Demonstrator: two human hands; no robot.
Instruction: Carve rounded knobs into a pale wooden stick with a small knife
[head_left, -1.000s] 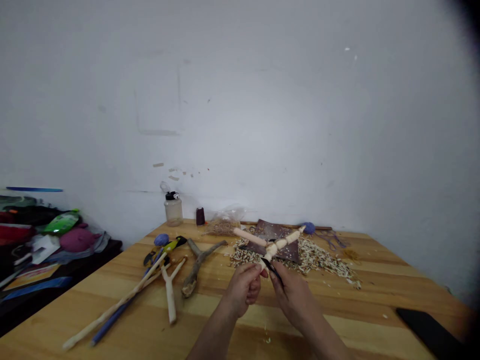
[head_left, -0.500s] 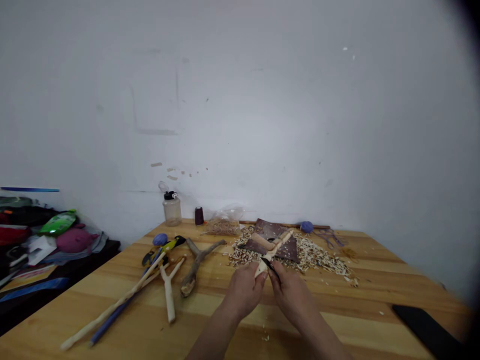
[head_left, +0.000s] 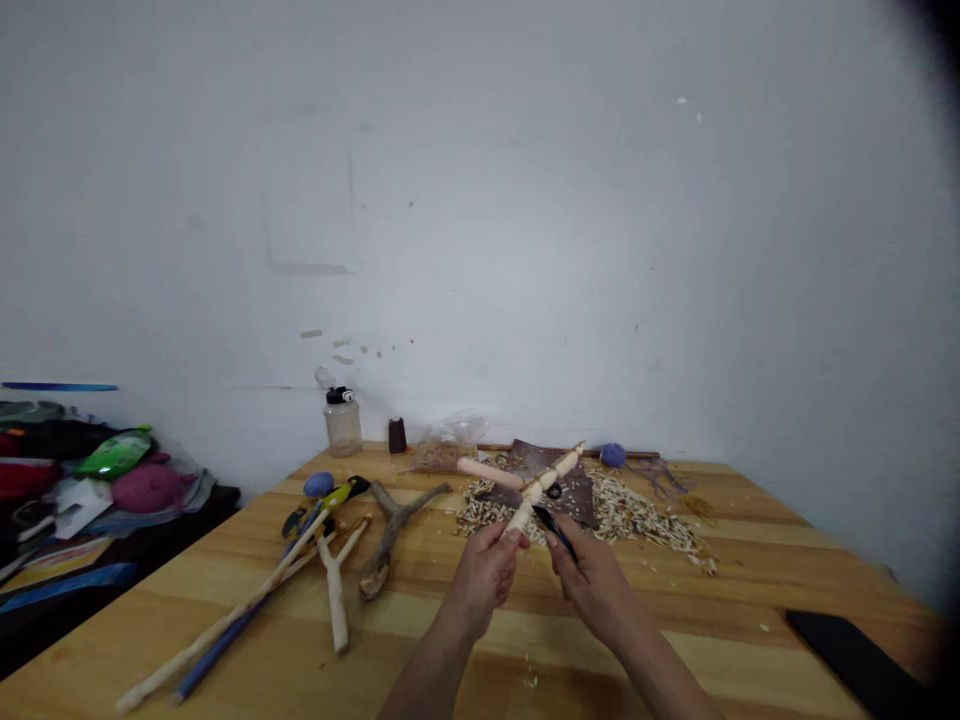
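The forked stick (head_left: 536,490) is seen held higher than in the earlier frame, its long arm angled up and right and its short pale arm swung out left, both above the brown leather pad (head_left: 574,497). The hands have been drawn slightly further apart. The stick's lower end is gripped in the left hand (head_left: 480,580), with the fingers clenched around it. A small black knife (head_left: 555,530) is pinched in the right hand (head_left: 596,585), with the fingers closed on it, and is held just below the stick; whether they touch cannot be told.

Against the wall, a plastic bottle (head_left: 343,425) is stood near a dark thread spool (head_left: 397,436), and a clear bag (head_left: 461,430) is seen behind brownish shavings. Pale wood shavings (head_left: 645,520) are heaped around the pad on the wooden table (head_left: 750,610). A blue ball (head_left: 613,455) is placed at the far edge. To the left are laid a peeled fork (head_left: 335,590), a dark branch (head_left: 394,535) and a yellow-handled tool (head_left: 345,490). A black slab (head_left: 847,650) is seen at the right corner. Off left, a pink cloth (head_left: 150,488) and a green packet (head_left: 116,453) are piled on a dark surface, below a white wall (head_left: 480,200).
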